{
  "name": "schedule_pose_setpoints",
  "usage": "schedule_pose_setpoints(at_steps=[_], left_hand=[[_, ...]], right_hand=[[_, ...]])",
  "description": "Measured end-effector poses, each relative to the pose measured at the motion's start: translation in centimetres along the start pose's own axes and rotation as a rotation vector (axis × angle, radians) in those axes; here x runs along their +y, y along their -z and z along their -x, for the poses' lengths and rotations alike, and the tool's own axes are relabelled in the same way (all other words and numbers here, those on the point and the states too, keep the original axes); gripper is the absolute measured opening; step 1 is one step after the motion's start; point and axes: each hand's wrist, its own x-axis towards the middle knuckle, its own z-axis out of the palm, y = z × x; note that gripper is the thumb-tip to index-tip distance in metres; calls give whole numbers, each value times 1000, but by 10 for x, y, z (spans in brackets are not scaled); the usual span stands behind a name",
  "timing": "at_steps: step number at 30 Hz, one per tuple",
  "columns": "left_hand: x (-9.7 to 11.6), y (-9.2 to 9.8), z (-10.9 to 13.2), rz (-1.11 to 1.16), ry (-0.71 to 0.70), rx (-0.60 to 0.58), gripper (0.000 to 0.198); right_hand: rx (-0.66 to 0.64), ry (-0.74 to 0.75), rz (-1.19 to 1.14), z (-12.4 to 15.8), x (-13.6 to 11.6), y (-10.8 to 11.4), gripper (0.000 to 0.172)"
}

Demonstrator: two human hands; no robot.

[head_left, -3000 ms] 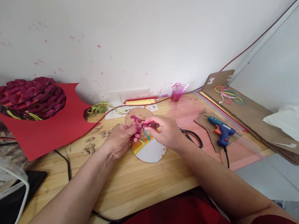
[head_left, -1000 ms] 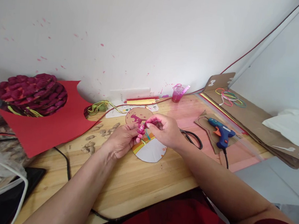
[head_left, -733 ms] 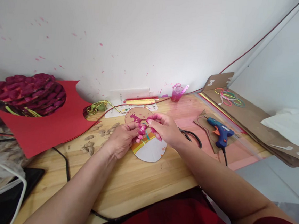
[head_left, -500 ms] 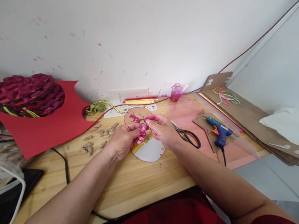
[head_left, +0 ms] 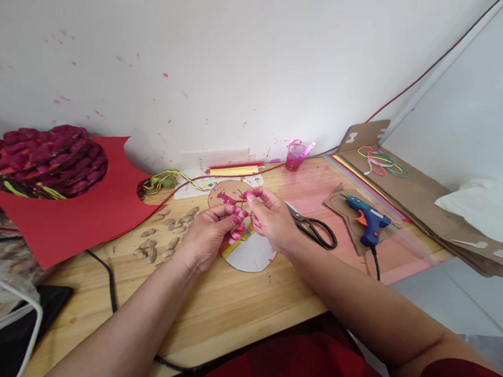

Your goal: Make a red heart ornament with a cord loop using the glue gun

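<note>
Both hands meet over a white cardboard disc (head_left: 250, 254) with orange and yellow markings. My left hand (head_left: 215, 232) pinches a thin dark strand (head_left: 242, 204) between stained pink fingertips. Just to the right and slightly higher, my right hand (head_left: 271, 213) pinches the same strand. What kind of strand it is, I cannot make out. Behind the fingers lies a brown cardboard disc (head_left: 225, 192) with magenta stains. Scissors with black handles (head_left: 318, 232) rest beside my right wrist, and several peanuts (head_left: 150, 244) lie left of my left hand.
At the right, a blue glue gun (head_left: 370, 219) sits on a cardboard scrap. A cup of magenta paint (head_left: 295, 158) stands near the wall. Red card (head_left: 85, 221) and a magenta peanut-shell piece (head_left: 47, 159) occupy the left. Cardboard sheets (head_left: 434, 210) lie far right.
My right fingertips have risen a little and drawn apart from the left ones. More of the thin strand now shows between the hands.
</note>
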Motion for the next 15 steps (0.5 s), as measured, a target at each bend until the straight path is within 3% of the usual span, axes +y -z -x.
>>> schedule_pose_setpoints(at_steps=[5,8,15], left_hand=[[3,2,-3,16,-120,63,41],[4,3,-3,13,-141,98,41],[2,4,-5,-36,-172,126,42]], right_hand=[[-149,-98,142,-1,-14,11,48],[-232,-113,213,-1,-16,14,40],[-174,-73,290,1,-16,12,28]])
